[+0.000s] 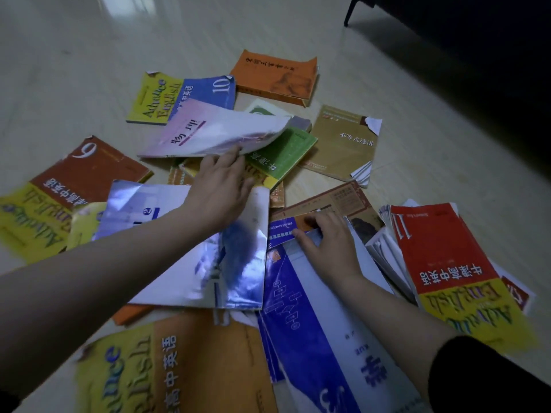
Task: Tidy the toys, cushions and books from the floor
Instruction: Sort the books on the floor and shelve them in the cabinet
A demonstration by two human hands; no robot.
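Fingers (pixel 234 155) of the left hand (pixel 222 186) run fairly straight and close together, tips at the lifted, curled edge of the lavender book (pixel 205 129). We cannot tell whether they pinch that cover or only touch it. Palm faces down. Under the wrist and forearm of this hand we note the glossy silver-blue book (pixel 232 263), lying flat. Just right of the fingertips: green book (pixel 286 153), partly under the lavender cover. Further right of the green one: olive book (pixel 343 144), one corner of its cover curled up. Past the lavender book, away from the hand: yellow-and-blue book (pixel 179 96) marked 10, and orange book (pixel 274 76), both flat on the pale floor (pixel 89 70). Left of the hand: red-and-yellow book (pixel 89 174) marked 6.

Right hand (pixel 328 242): fingers slightly spread and flat, palm pressed down on the far end of the blue-and-white book (pixel 313 317); nothing pinched. Its fingertips reach onto the brown book (pixel 343 201) just beyond. Right of this hand, just beside the blue-and-white book: red book (pixel 438 251) marked 11, atop fanned pages. A black sleeve (pixel 492 377) covers the right arm near the elbow. Nearest us, below the left forearm: orange-and-yellow book (pixel 193 368). Every book we see lies on the floor, overlapping in a loose heap around both hands.
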